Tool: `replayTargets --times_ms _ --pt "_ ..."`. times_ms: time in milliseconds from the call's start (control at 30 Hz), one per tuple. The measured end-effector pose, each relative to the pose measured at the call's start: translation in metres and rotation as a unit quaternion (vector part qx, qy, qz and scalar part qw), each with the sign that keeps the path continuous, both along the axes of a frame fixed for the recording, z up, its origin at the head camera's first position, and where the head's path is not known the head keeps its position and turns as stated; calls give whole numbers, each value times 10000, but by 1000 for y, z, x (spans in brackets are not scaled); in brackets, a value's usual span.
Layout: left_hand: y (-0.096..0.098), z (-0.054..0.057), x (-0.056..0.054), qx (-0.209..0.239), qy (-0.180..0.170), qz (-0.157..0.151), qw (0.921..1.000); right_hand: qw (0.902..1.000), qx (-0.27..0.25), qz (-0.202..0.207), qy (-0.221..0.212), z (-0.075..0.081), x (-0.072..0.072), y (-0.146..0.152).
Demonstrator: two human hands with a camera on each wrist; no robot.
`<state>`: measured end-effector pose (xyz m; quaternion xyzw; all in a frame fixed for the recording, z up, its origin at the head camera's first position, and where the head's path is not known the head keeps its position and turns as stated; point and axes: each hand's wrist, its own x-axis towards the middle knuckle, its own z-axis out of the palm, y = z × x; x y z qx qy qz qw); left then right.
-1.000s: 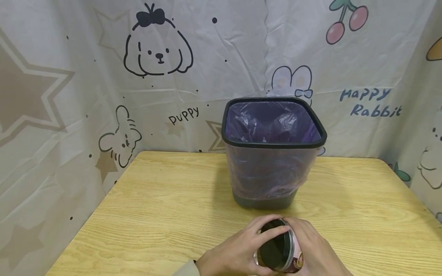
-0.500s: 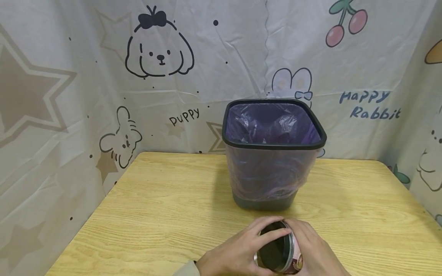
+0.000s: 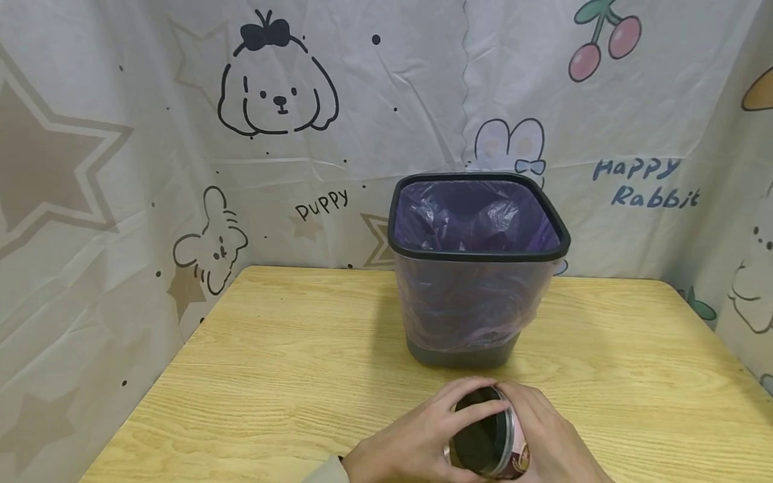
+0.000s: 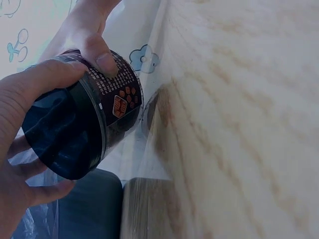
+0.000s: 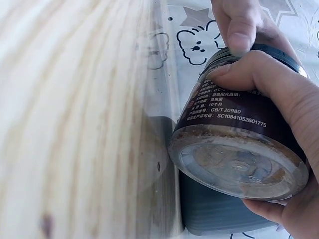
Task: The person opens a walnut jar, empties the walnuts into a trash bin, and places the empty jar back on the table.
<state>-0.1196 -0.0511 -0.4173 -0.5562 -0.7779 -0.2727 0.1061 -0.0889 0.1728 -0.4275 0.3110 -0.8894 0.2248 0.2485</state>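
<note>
Tilted jar (image 3: 490, 441) held low in the frame

The jar is at the bottom of the head view, right of centre, its dark lid (image 4: 65, 129) turned toward the left. The left hand (image 3: 417, 433) grips it at the lid end; the right hand (image 3: 555, 429) grasps the labelled body. Higher in that view, a bin (image 3: 480, 254) with a purple liner (image 3: 471, 215) stands on the wooden table (image 3: 290, 349) before a cartoon-printed cloth (image 3: 423, 80).

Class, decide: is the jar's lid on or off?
On: the dark lid caps the jar in the left wrist view; whether it's loosened, I cannot tell.
</note>
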Motion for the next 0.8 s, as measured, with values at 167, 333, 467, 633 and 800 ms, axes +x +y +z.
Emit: replayTargets --times_ms 167,333,467,633,800 --pt "-1 0 0 -38 -14 33 10000 10000 18 -32 11 0 0 0" --pt "-1 1 -1 -29 13 -75 10000 10000 26 -40 -42 0 0 1" --pt "-1 1 -1 22 98 -117 9999 10000 41 -5 43 0 -1 0" --pt "-1 0 -1 90 -10 -71 9999 9999 36 17 101 0 -2 0" --pt "-1 -2 -1 65 84 -64 9999 10000 27 7 36 -1 -2 0"
